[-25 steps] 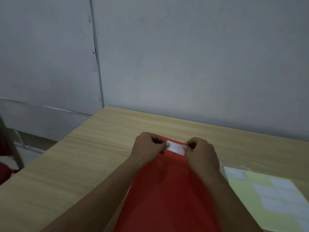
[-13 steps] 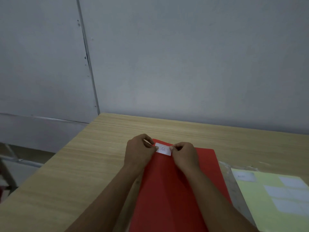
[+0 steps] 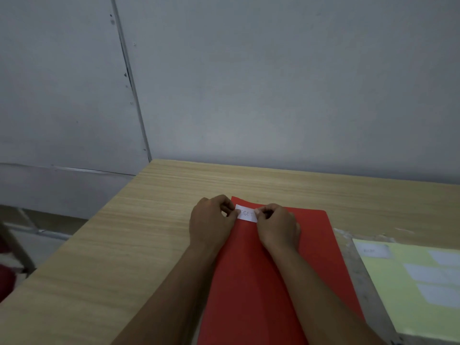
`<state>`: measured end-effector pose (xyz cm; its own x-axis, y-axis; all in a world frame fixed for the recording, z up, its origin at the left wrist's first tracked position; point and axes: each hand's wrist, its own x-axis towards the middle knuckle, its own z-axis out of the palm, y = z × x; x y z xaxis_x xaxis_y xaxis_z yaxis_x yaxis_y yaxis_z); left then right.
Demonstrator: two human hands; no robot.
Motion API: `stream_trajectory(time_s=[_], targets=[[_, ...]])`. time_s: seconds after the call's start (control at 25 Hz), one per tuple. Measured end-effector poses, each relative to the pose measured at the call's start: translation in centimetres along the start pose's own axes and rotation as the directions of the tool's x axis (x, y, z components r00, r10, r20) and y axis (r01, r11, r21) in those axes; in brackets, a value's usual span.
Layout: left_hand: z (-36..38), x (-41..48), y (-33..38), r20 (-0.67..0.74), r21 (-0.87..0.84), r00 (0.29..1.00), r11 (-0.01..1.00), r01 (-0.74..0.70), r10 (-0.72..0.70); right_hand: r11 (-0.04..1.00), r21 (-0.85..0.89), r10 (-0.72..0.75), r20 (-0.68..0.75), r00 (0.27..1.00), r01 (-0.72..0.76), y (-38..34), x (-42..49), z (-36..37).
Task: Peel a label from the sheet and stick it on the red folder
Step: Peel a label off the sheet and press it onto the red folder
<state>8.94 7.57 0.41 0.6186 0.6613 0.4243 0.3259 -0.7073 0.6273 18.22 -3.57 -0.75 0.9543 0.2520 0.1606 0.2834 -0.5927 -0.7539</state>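
The red folder lies flat on the wooden table, its far edge pointing at the wall. A small white label with handwriting sits at the folder's far left corner. My left hand pinches the label's left end and my right hand pinches its right end. Whether the label is pressed flat on the folder or held just above it, I cannot tell. The pale yellow label sheet with several white labels lies to the right of the folder.
The wooden table butts against a grey wall at the back. Its left edge drops to the floor, where a chair leg and something red show at the far left. A clear plastic sleeve edge lies between folder and sheet.
Both hands have slid left along the folder's far edge with the label between them, from the middle to the left corner. The camera view has also shifted.
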Motion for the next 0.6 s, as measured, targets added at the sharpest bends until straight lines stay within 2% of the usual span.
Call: stream_trajectory(time_s=[0.32, 0.6], targets=[[0.75, 0.1, -0.52, -0.055, 0.112, 0.995, 0.99, -0.082, 0.089, 0.999, -0.005, -0.041, -0.029, 0.999, 0.041, 0.45, -0.13, 0.34], [0.79, 0.12, -0.74, -0.058, 0.122, 0.996, 0.99, -0.066, 0.074, 0.999, -0.008, -0.05, -0.029, 0.998, 0.05, 0.57, -0.09, 0.63]])
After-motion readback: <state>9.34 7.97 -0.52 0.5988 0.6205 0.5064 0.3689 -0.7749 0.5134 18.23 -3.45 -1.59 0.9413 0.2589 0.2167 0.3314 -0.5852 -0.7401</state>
